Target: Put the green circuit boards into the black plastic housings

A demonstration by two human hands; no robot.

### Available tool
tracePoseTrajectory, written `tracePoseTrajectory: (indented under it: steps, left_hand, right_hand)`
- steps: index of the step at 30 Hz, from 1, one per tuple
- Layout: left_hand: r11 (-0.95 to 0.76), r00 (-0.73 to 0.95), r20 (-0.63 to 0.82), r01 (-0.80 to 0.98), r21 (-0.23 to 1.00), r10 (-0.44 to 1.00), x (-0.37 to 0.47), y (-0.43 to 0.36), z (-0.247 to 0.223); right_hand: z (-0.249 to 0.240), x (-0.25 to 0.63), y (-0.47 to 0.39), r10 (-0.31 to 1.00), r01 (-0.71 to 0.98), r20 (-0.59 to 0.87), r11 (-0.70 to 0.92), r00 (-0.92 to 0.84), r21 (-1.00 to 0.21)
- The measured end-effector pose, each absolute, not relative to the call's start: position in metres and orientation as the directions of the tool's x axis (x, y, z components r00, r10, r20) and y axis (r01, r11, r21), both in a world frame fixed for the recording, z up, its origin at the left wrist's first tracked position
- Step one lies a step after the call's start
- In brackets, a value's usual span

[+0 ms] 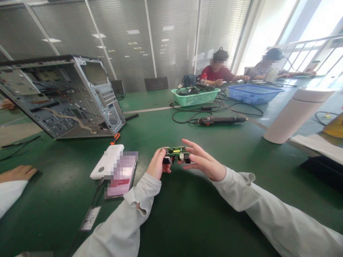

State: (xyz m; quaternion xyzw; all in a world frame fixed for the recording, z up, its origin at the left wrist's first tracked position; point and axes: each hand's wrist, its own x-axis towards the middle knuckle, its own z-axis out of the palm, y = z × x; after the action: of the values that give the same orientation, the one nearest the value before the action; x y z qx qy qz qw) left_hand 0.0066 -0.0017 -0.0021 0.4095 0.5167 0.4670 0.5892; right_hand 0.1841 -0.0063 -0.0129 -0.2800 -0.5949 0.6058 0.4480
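Note:
A small green circuit board assembly [175, 151] with black and metal parts is held just above the green table. My left hand [157, 162] pinches its left end between thumb and fingers. My right hand [205, 160] is at the board's right end, its fingers stretched out and spread. Whether those fingertips touch the board I cannot tell. To the left of my left hand lie a phone [125, 175] with a lit pink screen and a white power bank [108, 160] with a cable.
An opened computer case [80, 103] stands at the left. Beyond my hands lie an electric screwdriver [219, 120], a green basket [195, 98] of cables and a blue basket [254, 94]. A pinkish tumbler [294, 114] stands right. Another person's hand [20, 174] rests at far left; two people sit across.

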Motion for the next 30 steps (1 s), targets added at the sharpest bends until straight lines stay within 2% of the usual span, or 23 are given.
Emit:
tracePoseTrajectory:
  steps: [3,6,8,11,14,16,19,23,27,30]
  left_hand:
    - [-0.093,-0.038,0.095,0.043,0.995,0.995,0.006,-0.014,0.000]
    - [-0.292,0.003,0.297,0.190,0.937,0.955,0.006,-0.029,0.010]
    - [-0.398,0.106,0.384,0.302,0.866,0.917,0.005,-0.037,0.017]
    - [-0.423,0.221,0.366,0.329,0.845,0.904,0.004,-0.040,0.024]
    - [-0.422,0.188,0.379,0.347,0.837,0.906,0.004,-0.037,0.022]
    - [-0.427,0.136,0.408,0.382,0.819,0.903,0.005,-0.033,0.018]
    - [-0.400,0.110,0.389,0.383,0.832,0.915,0.005,-0.026,0.009]
    - [-0.243,-0.014,0.259,0.298,0.923,0.966,0.002,-0.010,-0.006]
    - [-0.114,-0.118,0.141,0.212,0.971,0.983,-0.003,0.005,-0.021]
    - [-0.121,-0.130,0.145,0.174,0.977,0.981,-0.003,0.008,-0.026]
  right_hand:
    - [-0.009,0.188,-0.003,0.905,-0.136,0.116,0.065,-0.409,-0.988]
    - [-0.005,0.189,-0.005,0.844,-0.073,0.155,0.137,-0.514,-0.988]
    - [-0.004,0.187,-0.007,0.800,-0.062,0.188,0.186,-0.570,-0.980]
    - [-0.007,0.184,-0.009,0.768,-0.046,0.204,0.222,-0.607,-0.974]
    - [-0.009,0.185,-0.007,0.789,0.018,0.268,0.334,-0.553,-0.942]
    - [-0.009,0.186,-0.006,0.824,0.147,0.336,0.442,-0.456,-0.885]
    - [-0.007,0.190,-0.006,0.814,0.386,0.476,0.578,-0.333,-0.719]
    - [0.003,0.194,-0.009,0.701,0.579,0.629,0.680,-0.336,-0.449]
    - [0.017,0.205,-0.020,0.645,0.712,0.723,0.627,-0.247,-0.316]
    - [0.024,0.231,-0.037,0.681,0.837,0.722,0.461,-0.120,-0.296]
